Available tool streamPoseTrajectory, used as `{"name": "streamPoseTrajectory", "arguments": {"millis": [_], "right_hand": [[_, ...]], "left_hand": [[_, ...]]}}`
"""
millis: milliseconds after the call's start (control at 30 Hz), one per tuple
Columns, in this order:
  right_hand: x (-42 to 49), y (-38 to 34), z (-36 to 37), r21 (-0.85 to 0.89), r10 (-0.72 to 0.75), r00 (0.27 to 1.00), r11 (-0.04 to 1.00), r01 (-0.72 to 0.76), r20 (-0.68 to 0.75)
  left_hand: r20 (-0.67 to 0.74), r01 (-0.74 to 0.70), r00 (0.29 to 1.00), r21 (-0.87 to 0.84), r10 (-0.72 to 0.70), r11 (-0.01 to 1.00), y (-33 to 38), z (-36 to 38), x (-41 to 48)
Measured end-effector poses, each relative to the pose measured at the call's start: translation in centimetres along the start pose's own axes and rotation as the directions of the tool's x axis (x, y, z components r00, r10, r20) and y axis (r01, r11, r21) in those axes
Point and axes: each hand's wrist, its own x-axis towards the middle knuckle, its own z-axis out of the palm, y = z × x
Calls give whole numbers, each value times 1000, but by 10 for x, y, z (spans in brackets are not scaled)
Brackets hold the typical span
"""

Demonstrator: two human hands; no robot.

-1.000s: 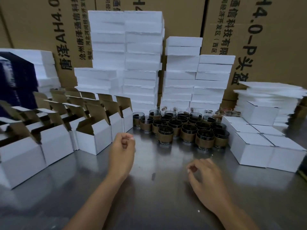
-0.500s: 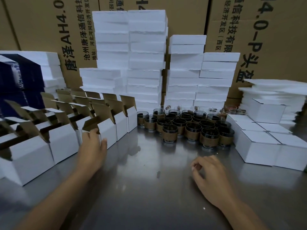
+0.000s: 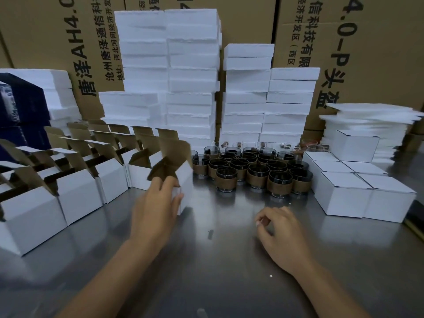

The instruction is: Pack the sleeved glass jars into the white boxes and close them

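My left hand grips an open white box by its near side; the box is blurred and tilted, its brown flaps up, just right of the rows of open white boxes. Several dark glass jars with brown sleeves stand in a cluster at the middle back of the steel table. My right hand rests low over the table in front of the jars, fingers curled with thumb and forefinger close together, holding nothing I can see. Closed white boxes sit at the right.
Tall stacks of white foam pads rise behind the jars, with more flat white sheets at the back right. Large brown cartons form the back wall. Dark blue boxes stand at the far left. The steel table reflects everything.
My left hand went left to the front open box, took hold of it and pulled it right toward the jars. My right hand stayed almost still.
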Motion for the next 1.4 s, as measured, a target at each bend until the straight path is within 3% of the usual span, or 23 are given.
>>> {"name": "streamPoseTrajectory", "arguments": {"millis": [167,300,467,667,933,1033,1133,1300,1400], "right_hand": [[1,-2,0,22,12,1000,1000,-12,-28],[1,-4,-1,18,27,998,1000,-26,-49],[2,-3,-2,10,51,998,999,-50,-38],[6,4,-5,22,119,988,993,-118,-101],[7,13,-2,24,194,963,981,-193,-189],[10,16,-1,15,241,948,970,-243,-209],[16,21,-3,4,295,929,953,-301,-225],[38,38,-11,0,370,895,924,-382,-249],[56,49,-20,1,420,890,904,-427,-174]], "left_hand": [[6,-116,993,-81,117,990,69,8,-11],[27,-143,989,-50,145,988,102,21,-18],[101,-199,976,64,192,978,111,28,-22],[30,-330,944,129,329,935,113,32,-28],[29,-298,953,-88,302,950,109,39,-27],[53,-196,973,-318,223,928,103,42,-27],[98,-188,959,-482,266,856,99,42,-29],[181,-197,917,-570,355,798,93,45,-31],[197,-202,910,-557,365,805,92,47,-32]]}}
